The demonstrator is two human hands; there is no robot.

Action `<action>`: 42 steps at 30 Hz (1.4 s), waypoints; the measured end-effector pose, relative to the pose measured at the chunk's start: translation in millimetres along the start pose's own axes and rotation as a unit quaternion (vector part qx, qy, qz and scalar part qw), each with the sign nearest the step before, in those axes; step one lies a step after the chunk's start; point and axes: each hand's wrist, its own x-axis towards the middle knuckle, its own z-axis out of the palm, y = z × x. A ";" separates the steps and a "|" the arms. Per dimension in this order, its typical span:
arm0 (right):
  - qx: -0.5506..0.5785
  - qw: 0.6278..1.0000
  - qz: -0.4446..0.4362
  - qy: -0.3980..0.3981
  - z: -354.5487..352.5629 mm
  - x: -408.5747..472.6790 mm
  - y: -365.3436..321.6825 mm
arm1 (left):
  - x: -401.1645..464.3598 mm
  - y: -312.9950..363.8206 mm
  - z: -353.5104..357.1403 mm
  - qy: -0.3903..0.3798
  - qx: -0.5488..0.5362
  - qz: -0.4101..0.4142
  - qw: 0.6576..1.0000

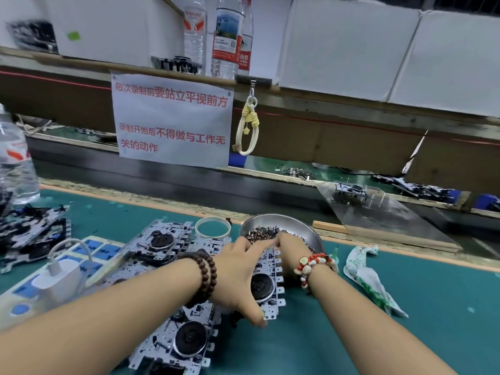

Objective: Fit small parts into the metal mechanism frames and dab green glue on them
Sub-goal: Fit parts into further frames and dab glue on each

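A teal-green mat covers the workbench (405,307), and behind it runs a dark conveyor strip under a brown shelf where a white paper notice with red lettering (173,120) hangs beside a pale yellow cord loop (247,125). Clear plastic water bottles (226,36) stand up on that shelf. Toward the middle of the bench the left hand (240,277) grips a silver metal mechanism frame with a round black wheel (266,282), thumb curled under its near edge and fingers spread over the far end, holding it tilted just in front of a shallow round steel bowl of small dark parts (286,226). The right hand (290,246) reaches over the frame's far end to the bowl's near rim, fingertips bent down among the parts; whether it has pinched one I cannot tell. More metal frames (162,247) lie stacked to the left of the held one and toward the near edge. A white charger plugged into a white-and-blue power strip (61,280) sits at the left edge, a clear tape ring (213,226) lies just left of the bowl, and a crumpled white rag with green stains (370,280) lies to the right.
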 end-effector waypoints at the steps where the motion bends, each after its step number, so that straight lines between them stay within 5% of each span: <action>1: 0.019 1.000 -0.007 0.020 -3.6 -2.8 -0.4 | 0.5 1.8 1.7 -0.001 0.000 0.000 1.000; 9: 0.191 0.965 -0.107 0.141 -49.4 -75.8 17.1 | 12.9 21.8 28.6 -0.024 0.025 0.012 0.999; 21: 0.355 0.931 0.008 0.082 1.2 -131.2 76.9 | 24.7 44.9 88.0 0.006 0.060 0.002 0.998; 31: 0.439 0.893 0.015 0.097 14.0 -127.9 82.6 | 19.9 48.8 100.8 0.046 0.038 0.006 0.998; 39: 0.456 0.885 0.022 0.095 17.9 -123.2 85.2 | 14.0 41.3 73.1 -0.053 -0.025 0.010 0.998; 42: 0.450 0.887 0.017 0.106 19.2 -122.9 85.6 | 18.0 43.0 70.8 0.034 -0.054 -0.010 0.998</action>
